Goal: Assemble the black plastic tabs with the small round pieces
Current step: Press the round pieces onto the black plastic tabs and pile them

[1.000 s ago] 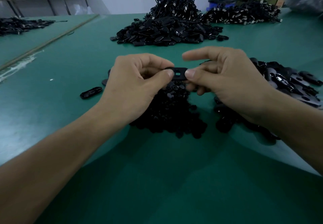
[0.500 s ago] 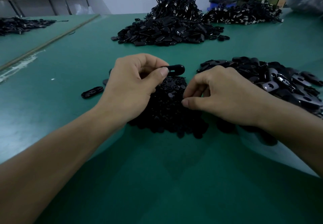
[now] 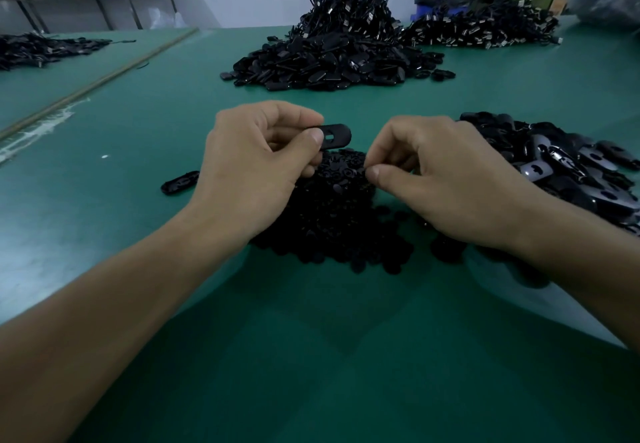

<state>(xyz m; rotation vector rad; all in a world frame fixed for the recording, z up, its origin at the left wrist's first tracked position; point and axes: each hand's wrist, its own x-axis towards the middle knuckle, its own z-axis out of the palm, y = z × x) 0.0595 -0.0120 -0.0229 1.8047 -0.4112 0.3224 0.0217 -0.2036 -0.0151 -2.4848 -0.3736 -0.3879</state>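
Green table (image 3: pixel 138 124) bears five piles (image 3: pixel 329 214); left hand (image 3: pixel 249 172) pinches one tab (image 3: pixel 337 135).

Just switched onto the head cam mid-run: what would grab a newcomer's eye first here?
Two bare hands at centre: the left hand pinches a black tab by one end above a heap of small round pieces, while the right hand pinches at that heap's top; whether it holds a piece is unclear. On the green table lie a far pile at centre back and a tab pile at right.
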